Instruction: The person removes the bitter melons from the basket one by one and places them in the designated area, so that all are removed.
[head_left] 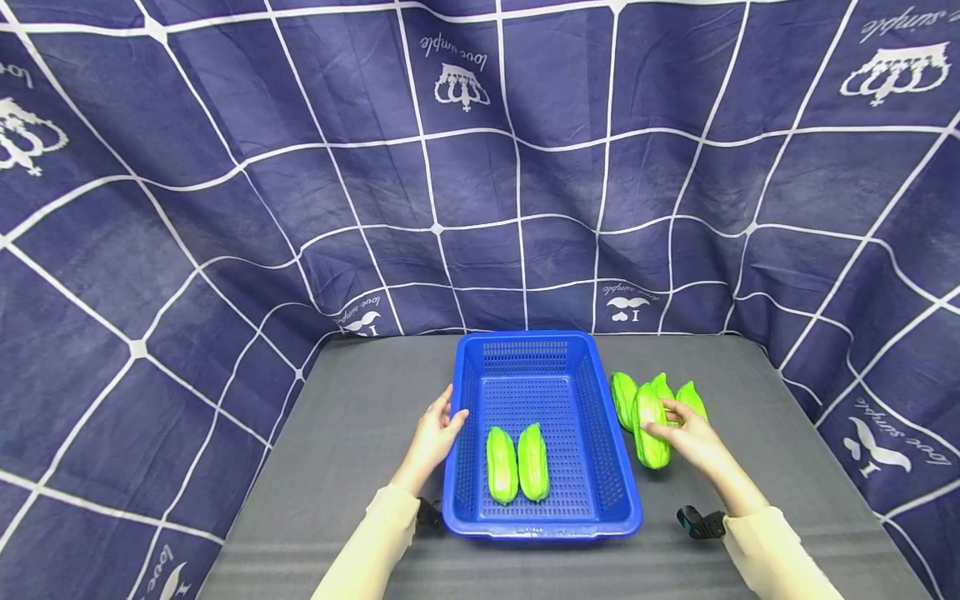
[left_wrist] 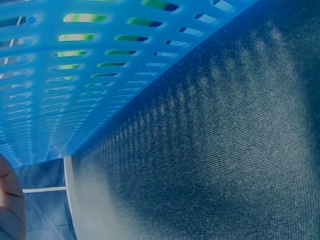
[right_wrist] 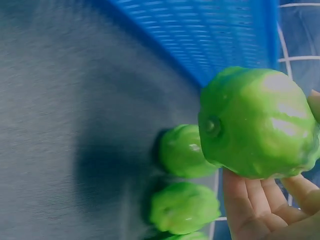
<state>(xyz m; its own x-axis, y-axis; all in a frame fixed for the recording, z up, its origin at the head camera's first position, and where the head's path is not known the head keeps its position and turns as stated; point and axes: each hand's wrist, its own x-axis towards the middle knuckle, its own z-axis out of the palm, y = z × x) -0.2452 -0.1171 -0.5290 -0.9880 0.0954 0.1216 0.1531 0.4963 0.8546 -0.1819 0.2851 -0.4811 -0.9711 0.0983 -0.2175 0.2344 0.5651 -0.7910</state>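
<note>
My right hand [head_left: 692,433] holds a bright green, ridged gourd [head_left: 651,427], thumb on one side and fingers on the other. In the right wrist view this gourd [right_wrist: 257,122] is up off the grey table, its blunt end toward the camera. Beyond it lie three similar gourds, one of them the leftmost gourd [head_left: 623,400], partly covered by the held one. My left hand [head_left: 433,433] grips the left rim of a blue plastic basket [head_left: 542,530], thumb over the edge. Two green gourds [head_left: 502,467] lie side by side inside, toward the basket's near end.
The basket's slotted wall [left_wrist: 90,65] fills the upper left of the left wrist view. A grey cloth-like tabletop [head_left: 360,392] extends around it. Behind and at both sides hangs a navy curtain [head_left: 480,183] with white lines.
</note>
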